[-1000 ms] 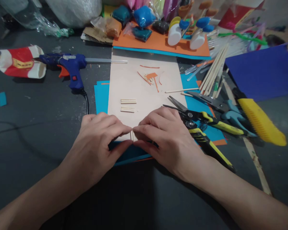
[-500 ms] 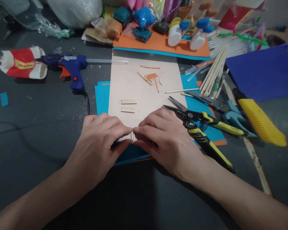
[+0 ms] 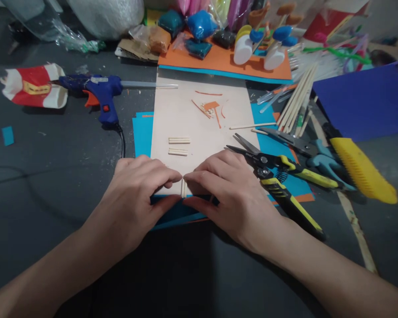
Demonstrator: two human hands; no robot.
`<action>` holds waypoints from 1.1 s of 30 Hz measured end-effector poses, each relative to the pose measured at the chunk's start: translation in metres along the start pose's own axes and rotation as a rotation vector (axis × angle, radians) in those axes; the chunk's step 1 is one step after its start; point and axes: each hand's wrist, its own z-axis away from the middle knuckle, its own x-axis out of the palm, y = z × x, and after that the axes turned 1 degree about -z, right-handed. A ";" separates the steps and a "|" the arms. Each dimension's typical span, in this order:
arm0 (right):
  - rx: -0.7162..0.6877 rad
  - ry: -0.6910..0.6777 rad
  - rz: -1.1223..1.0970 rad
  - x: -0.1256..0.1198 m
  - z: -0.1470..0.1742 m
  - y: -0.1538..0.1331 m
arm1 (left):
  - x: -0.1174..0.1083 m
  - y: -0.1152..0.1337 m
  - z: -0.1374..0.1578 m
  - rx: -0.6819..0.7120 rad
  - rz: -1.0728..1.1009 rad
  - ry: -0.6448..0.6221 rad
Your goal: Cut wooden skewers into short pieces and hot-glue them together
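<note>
Between my two hands a few short wooden sticks (image 3: 184, 188) stand side by side, pointing away from me, over the near edge of a cream sheet (image 3: 202, 106). My left hand (image 3: 141, 190) pinches them from the left with thumb and index fingertip. From the other side my right hand (image 3: 223, 187) grips them the same way, its other fingers curled. Farther up the sheet lie two small bundles of short sticks, the upper bundle (image 3: 179, 140) and the lower bundle (image 3: 178, 151). Orange paper scraps (image 3: 211, 106) lie beyond those.
A blue glue gun (image 3: 102, 92) rests at left, its nozzle on a red-and-white paper piece (image 3: 33, 86). Black-and-yellow cutters (image 3: 268, 165), blue-handled scissors (image 3: 305, 148), a yellow-handled tool (image 3: 363, 168) and long sticks (image 3: 296, 101) lie at right. Clay packets (image 3: 200, 24) line the back.
My fingers have parted slightly around the short sticks, so more of them shows. The view has shifted a little; the other things lie as before.
</note>
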 end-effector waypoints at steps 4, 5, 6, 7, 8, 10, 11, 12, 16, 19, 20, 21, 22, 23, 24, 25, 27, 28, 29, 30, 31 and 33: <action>0.002 0.021 0.015 0.002 -0.001 -0.002 | 0.002 0.002 0.000 0.003 0.000 0.000; 0.005 0.022 0.017 0.002 -0.001 -0.002 | 0.002 0.002 0.000 0.006 0.003 0.001; 0.009 0.019 0.016 0.002 0.000 -0.003 | 0.002 0.002 0.000 0.010 0.005 0.001; 0.013 0.015 0.014 0.002 0.000 -0.003 | 0.002 0.002 0.000 0.011 0.005 0.002; 0.017 0.012 0.011 0.001 0.000 -0.003 | 0.002 0.001 0.000 0.011 0.004 0.002; 0.018 0.003 0.004 0.001 0.000 -0.004 | 0.002 0.001 -0.001 0.012 -0.002 0.000; 0.016 0.001 0.003 0.001 0.000 -0.004 | 0.002 0.001 -0.001 0.013 -0.004 -0.001; 0.015 -0.001 0.004 0.001 0.000 -0.005 | 0.002 0.001 0.000 0.015 -0.007 -0.004; 0.010 -0.009 0.018 0.000 -0.001 -0.006 | 0.002 0.000 0.001 0.022 -0.015 -0.008; 0.010 -0.022 0.036 0.000 -0.001 -0.005 | 0.003 0.000 0.002 0.025 -0.020 -0.003; 0.009 -0.026 0.041 0.000 -0.001 -0.005 | 0.003 0.000 0.002 0.027 -0.018 0.000; 0.007 -0.027 0.045 0.000 0.000 -0.005 | 0.003 0.000 0.002 0.029 -0.015 0.001; 0.006 -0.024 0.045 0.000 0.000 -0.004 | 0.003 0.000 0.002 0.029 -0.009 0.004; 0.003 -0.017 0.044 0.000 0.001 -0.004 | 0.002 0.000 0.002 0.026 -0.003 0.006; 0.000 -0.006 0.039 0.000 0.001 -0.003 | 0.002 0.000 0.002 0.020 0.006 0.010; -0.003 0.008 0.034 -0.001 0.002 -0.003 | 0.001 0.000 0.002 0.011 0.020 0.016; -0.014 0.040 0.025 -0.001 0.002 -0.003 | 0.001 0.001 0.002 -0.015 0.058 0.039; -0.019 0.052 0.025 -0.002 0.001 -0.002 | 0.000 0.001 0.001 -0.030 0.078 0.054; -0.024 0.061 0.028 -0.002 0.001 -0.002 | 0.000 0.002 0.001 -0.047 0.094 0.069; -0.027 0.069 0.033 -0.003 0.000 -0.002 | 0.000 0.002 0.001 -0.059 0.103 0.081; -0.030 0.072 0.036 -0.003 0.000 -0.002 | 0.000 0.002 0.001 -0.066 0.100 0.087; -0.035 0.091 0.028 -0.005 0.000 0.000 | 0.000 0.001 0.000 -0.057 0.072 0.079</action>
